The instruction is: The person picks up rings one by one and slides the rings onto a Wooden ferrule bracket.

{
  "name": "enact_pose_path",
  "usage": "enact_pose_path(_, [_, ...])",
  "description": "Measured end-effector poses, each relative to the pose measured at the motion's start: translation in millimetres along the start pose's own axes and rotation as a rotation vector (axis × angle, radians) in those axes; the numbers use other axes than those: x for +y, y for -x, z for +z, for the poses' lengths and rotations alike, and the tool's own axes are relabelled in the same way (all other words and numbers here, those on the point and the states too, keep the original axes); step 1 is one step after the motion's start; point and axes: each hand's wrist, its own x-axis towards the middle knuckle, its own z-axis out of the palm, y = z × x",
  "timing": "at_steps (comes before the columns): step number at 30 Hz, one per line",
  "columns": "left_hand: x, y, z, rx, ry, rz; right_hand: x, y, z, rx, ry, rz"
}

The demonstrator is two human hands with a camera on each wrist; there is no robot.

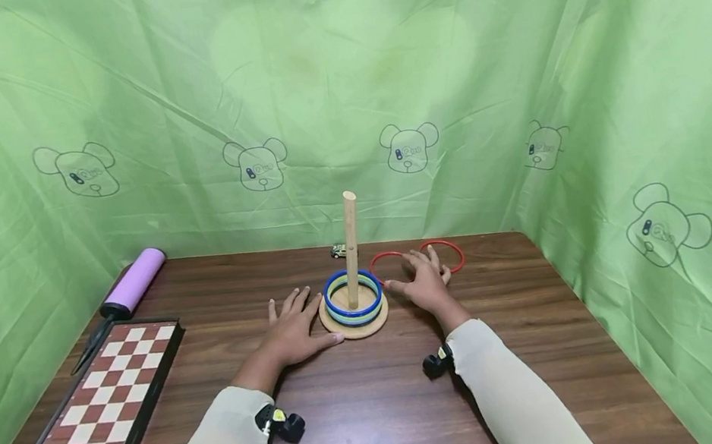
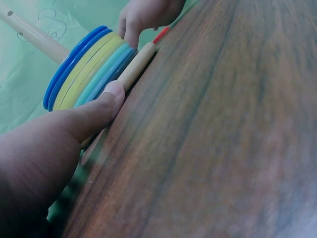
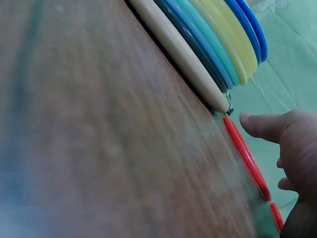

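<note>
A wooden peg (image 1: 351, 246) rises from a round wooden base (image 1: 372, 329). Around its foot lies a stack of rings: blue (image 2: 79, 59) on top, then yellow (image 2: 94, 59), turquoise and dark blue below. My left hand (image 1: 290, 338) is at the base's left side, fingers spread, its thumb (image 2: 115, 93) touching the base's edge. My right hand (image 1: 427, 291) is over two red rings right of the base, thumb extended toward the stack. The left red ring (image 1: 382, 255) lies nearest the base; the other red ring (image 1: 460, 254) is partly hidden behind my fingers.
A small toy car (image 1: 338, 251) sits behind the peg. On the left of the brown table (image 1: 374, 434) lie a red-and-white checkered board (image 1: 106, 401) and a purple cylinder (image 1: 138, 280) with a black end. Green printed cloth (image 1: 322, 89) encloses the back and sides.
</note>
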Motion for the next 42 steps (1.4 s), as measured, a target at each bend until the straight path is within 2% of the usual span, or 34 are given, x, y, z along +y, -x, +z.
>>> enact_pose_path(7, [-0.9, -0.9, 3.1, -0.008, 0.001, -0.001, 9.5, -6.6, 2.7, -0.034, 0.172, 0.021])
enact_pose_path(13, [0.6, -1.9, 1.0, -0.004, 0.004, -0.001, 8.4, -6.6, 1.2, -0.052, 0.216, 0.013])
enact_pose_path(18, [-0.3, -0.7, 1.3, -0.001, 0.004, 0.004, 7.8, -3.4, 2.1, -0.059, 0.205, 0.015])
enact_pose_path(29, [-2.2, -1.8, 2.3, 0.004, -0.003, 0.009, 8.1, -3.0, 2.1, -0.008, 0.165, -0.013])
enact_pose_path(36, [-1.2, 0.1, 1.1, 0.003, 0.004, 0.004, 7.0, -1.7, 1.4, 0.023, 0.093, -0.016])
enact_pose_path(42, [-0.5, 0.9, 0.2, 0.002, 0.006, 0.002, 6.4, -1.3, 0.6, 0.084, 0.028, -0.046])
